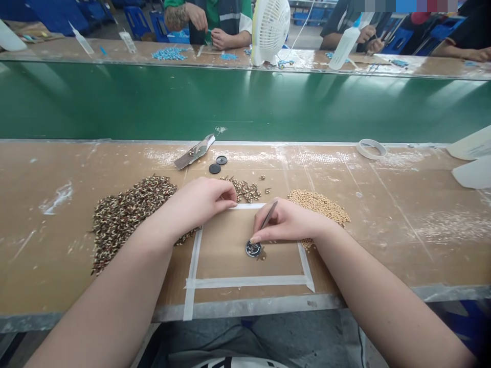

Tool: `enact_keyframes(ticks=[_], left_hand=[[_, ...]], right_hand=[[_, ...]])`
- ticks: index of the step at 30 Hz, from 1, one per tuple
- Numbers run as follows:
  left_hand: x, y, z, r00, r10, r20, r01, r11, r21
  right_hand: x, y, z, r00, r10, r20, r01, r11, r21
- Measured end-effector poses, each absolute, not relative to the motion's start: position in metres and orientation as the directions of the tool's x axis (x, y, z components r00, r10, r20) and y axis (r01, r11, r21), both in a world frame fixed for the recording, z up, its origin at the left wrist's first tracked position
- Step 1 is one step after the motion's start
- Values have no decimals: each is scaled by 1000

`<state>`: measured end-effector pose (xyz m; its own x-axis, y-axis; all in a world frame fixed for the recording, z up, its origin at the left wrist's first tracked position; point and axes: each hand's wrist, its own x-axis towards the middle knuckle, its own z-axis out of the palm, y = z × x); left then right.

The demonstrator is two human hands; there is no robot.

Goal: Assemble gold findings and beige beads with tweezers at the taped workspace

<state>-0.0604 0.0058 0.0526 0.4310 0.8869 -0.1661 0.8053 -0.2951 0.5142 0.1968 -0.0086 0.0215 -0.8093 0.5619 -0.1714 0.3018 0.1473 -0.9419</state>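
My right hand (278, 220) is closed around a slim dark metal tool (269, 214), whose upper end sticks out past the fingers. Its fingertips are at a small round black dish (253, 249) with shiny whitish material inside. The tool's working end is hidden. My left hand (215, 197) has thumb and forefinger pressed together at the edge of a small heap of brass-coloured pieces (247, 191); whatever lies between the fingertips is hidden. By my left forearm spreads a large pile of small dark and gold pieces (130, 212). Tan beads (320, 203) lie beyond my right wrist.
White tape (249, 281) frames a work area on the brown table. Farther back lie two black discs (215, 168), a patterned strip (195, 152) and a tape roll (371, 149). Across the green belt (230, 102), co-workers sit near a fan (270, 30) and bottles (344, 47).
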Motion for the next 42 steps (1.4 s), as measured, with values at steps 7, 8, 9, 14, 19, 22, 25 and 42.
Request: enact_keyframes(ticks=[7, 8, 9, 14, 19, 22, 25, 42], left_hand=[[-34, 2, 31, 467, 884, -38, 636, -306, 709], [-31, 1, 30, 463, 886, -28, 608, -294, 738], [-28, 0, 28, 461, 887, -21, 582, -284, 762], [-22, -2, 20, 465, 882, -70, 502, -198, 842], [-22, -2, 14, 448, 889, -93, 506, -167, 846], [-21, -2, 15, 462, 881, -104, 525, -177, 832], [-20, -1, 16, 482, 870, -106, 534, -195, 822], [-22, 1, 12, 490, 850, -193, 428, -43, 903]], right_hand=[[196, -9, 20, -807, 556, -199, 330, 146, -932], [196, -9, 20, -809, 556, -192, 326, 151, -933], [196, -9, 20, -811, 555, -183, 318, 157, -935], [195, -8, 19, -823, 546, -156, 289, 166, -943], [197, -7, 22, -809, 561, -173, 308, 155, -939], [198, -6, 25, -807, 569, -160, 291, 147, -945], [199, -6, 26, -810, 568, -146, 283, 161, -946], [210, 1, 23, -584, 811, -46, 139, 44, -989]])
